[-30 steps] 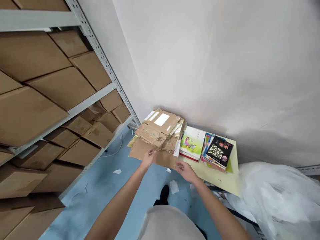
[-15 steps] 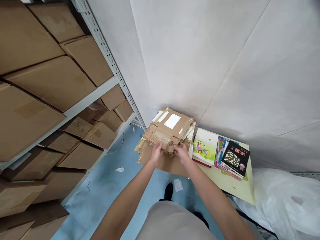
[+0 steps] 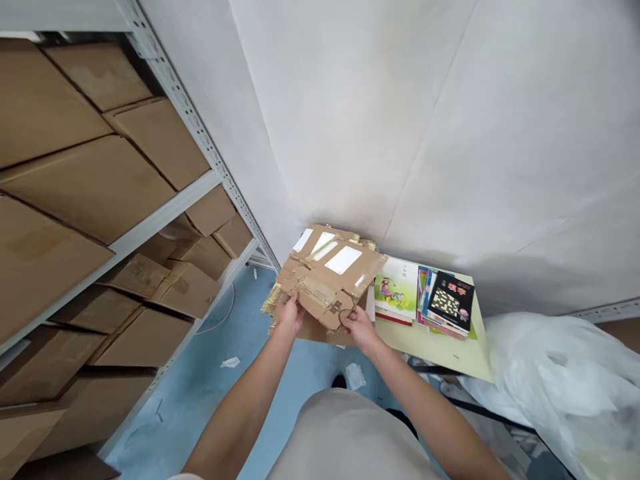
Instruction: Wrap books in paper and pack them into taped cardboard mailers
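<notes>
A flattened cardboard box with a white label and clear tape lies at the top of a stack of flattened cardboard. Its front edge is tilted up a little from the pieces below. My left hand is closed on its front left edge. At the front right corner my right hand pinches the same piece between thumb and fingers. Other flattened pieces with white labels show behind it. A white picture book on a small pile sits just right of the cardboard.
A pile of books topped by a black book lies on the pale yellow tabletop. White plastic bags bulge at the right. Metal shelving with cardboard boxes stands left. Paper scraps lie on the blue floor.
My hands have moved apart, to the front left edge and front right corner of the top flattened box. Its front has come up slightly. The view has shifted a little.
</notes>
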